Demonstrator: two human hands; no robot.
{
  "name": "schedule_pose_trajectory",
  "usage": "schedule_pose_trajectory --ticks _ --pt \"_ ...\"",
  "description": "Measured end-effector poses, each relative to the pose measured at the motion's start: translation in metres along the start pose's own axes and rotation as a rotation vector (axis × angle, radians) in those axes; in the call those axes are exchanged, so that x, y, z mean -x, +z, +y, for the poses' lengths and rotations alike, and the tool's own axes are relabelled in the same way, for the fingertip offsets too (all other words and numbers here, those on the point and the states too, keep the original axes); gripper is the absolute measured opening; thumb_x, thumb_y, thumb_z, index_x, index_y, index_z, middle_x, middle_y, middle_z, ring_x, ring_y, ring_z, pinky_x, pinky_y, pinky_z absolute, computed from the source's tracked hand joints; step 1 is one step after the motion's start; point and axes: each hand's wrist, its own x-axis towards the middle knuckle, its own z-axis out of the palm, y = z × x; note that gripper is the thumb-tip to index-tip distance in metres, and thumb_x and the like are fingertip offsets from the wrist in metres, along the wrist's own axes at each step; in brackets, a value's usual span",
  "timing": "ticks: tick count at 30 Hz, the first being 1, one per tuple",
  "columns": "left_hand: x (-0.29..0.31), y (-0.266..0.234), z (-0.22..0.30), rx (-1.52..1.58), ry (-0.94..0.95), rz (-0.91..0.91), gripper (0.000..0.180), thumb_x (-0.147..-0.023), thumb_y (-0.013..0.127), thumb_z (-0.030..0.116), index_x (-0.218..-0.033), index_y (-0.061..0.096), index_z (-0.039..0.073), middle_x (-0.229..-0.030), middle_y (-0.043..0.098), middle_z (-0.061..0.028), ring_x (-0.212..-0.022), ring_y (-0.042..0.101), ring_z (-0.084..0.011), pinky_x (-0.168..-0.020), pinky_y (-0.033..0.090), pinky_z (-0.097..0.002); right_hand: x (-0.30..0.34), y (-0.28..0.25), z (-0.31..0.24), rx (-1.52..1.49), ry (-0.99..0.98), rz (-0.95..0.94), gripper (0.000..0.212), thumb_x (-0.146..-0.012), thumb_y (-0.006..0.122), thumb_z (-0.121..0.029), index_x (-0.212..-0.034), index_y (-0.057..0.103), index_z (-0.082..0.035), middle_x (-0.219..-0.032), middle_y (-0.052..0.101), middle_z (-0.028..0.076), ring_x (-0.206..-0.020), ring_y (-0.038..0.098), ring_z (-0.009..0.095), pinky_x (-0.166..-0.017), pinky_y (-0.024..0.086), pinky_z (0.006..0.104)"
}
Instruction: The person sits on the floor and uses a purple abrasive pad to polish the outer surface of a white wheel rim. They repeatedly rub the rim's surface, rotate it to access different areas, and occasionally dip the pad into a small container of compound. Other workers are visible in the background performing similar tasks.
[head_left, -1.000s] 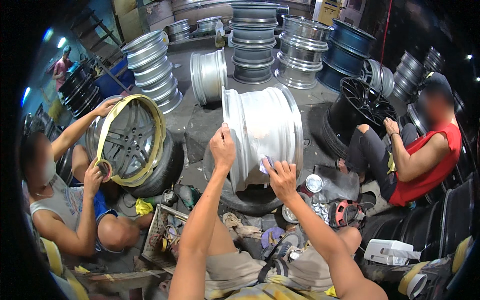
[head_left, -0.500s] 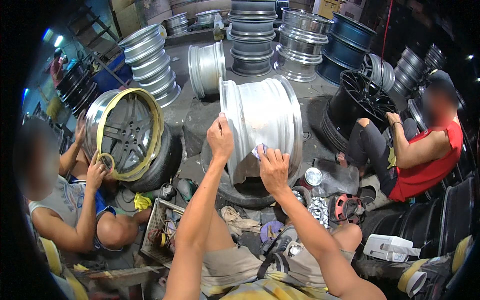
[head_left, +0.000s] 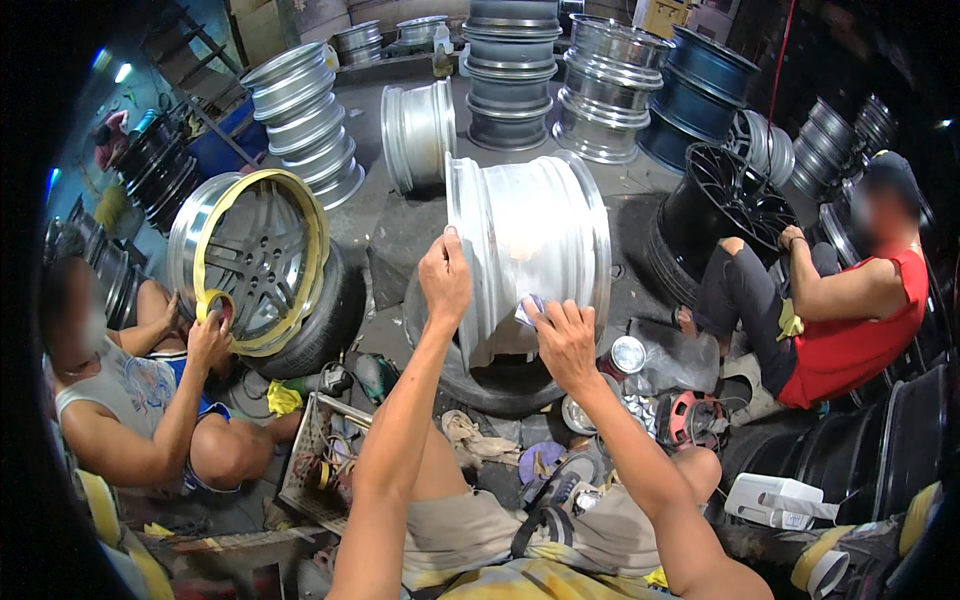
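In the head view, holds the near left edge of a silver wheel rim [head_left: 535, 225] in the left hand [head_left: 445, 280], with the thumb uppermost and the fingers curled in at the lip. Pinches a folded pale purple-and-white pad [head_left: 531, 310] in the fingers of the right hand [head_left: 570, 345], against the lower right of the barrel. Cannot tell the pad's material. In front of the person, at the middle of the view: the rim on its edge, with its barrel toward the person, over a dark tyre [head_left: 455, 375].

To the left, beside a spoked wheel [head_left: 265, 260] edged with yellow masking tape, a co-worker in a pale sleeveless top [head_left: 130, 415] with a tape roll [head_left: 213, 297] in one hand. To the right, a co-worker in a red sleeveless top [head_left: 855, 335], seated near a black spoked wheel [head_left: 700, 210]. Around the person's legs, a purple disc [head_left: 541, 462], a beige rag [head_left: 475, 437] and a round-lidded tin [head_left: 628, 355]. Farther back, stacks of silver rims [head_left: 305, 130], chrome rims [head_left: 605, 90] and dark blue rims [head_left: 700, 90].
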Motion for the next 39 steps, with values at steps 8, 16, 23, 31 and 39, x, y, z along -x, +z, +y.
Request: schedule_pose_trajectory --ticks 8,16,23,31,39 --pt "0.001 0.0 -0.002 0.027 0.013 0.019 0.053 -0.11 0.045 0.036 -0.082 0.057 -0.008 -0.064 0.047 -0.0184 -0.061 0.046 -0.0248 -0.061 0.039 -0.045 -0.004 -0.007 -0.015 -0.019 0.099 -0.015 0.042 -0.084 0.069 -0.009 -0.126 0.069 -0.012 -0.093 0.056 0.002 -0.087 0.052 0.022 -0.076 0.036 0.0393" --pt "-0.001 -0.008 0.001 -0.009 -0.006 -0.01 0.051 -0.11 0.046 0.033 -0.078 0.056 -0.006 -0.066 0.052 -0.0236 -0.059 0.049 -0.0357 -0.061 0.04 -0.0478 -0.01 0.001 -0.02 -0.073 0.138 0.033 0.045 -0.083 0.07 -0.009 -0.128 0.07 -0.013 -0.09 0.053 0.004 -0.087 0.052 0.025 -0.077 0.037 0.0408" --pt "-0.001 -0.004 0.002 -0.019 -0.025 -0.01 0.05 -0.109 0.046 0.032 -0.079 0.057 -0.007 -0.066 0.051 -0.0246 -0.059 0.048 -0.0364 -0.061 0.039 -0.0486 -0.036 0.018 -0.016 -0.045 0.22 0.161 0.055 -0.078 0.071 -0.003 -0.131 0.071 -0.018 -0.093 0.049 0.007 -0.092 0.051 0.027 -0.078 0.039 0.0436" --pt "-0.001 -0.006 0.003 -0.016 -0.012 -0.01 0.052 -0.11 0.046 0.033 -0.08 0.057 -0.007 -0.065 0.052 -0.0249 -0.059 0.049 -0.0366 -0.061 0.039 -0.0488 -0.022 0.02 -0.02 -0.08 0.246 0.126 0.053 -0.078 0.072 -0.004 -0.129 0.072 -0.017 -0.096 0.051 0.009 -0.092 0.054 0.03 -0.079 0.04 0.0448" --pt "-0.001 -0.008 0.006 -0.017 -0.011 -0.006 0.052 -0.11 0.045 0.034 -0.079 0.058 -0.006 -0.065 0.053 -0.0241 -0.059 0.051 -0.0366 -0.061 0.04 -0.0488 -0.018 0.019 -0.042 -0.021 0.333 0.174 0.044 -0.083 0.073 -0.009 -0.127 0.072 -0.013 -0.094 0.051 0.008 -0.09 0.053 0.028 -0.077 0.038 0.0435"
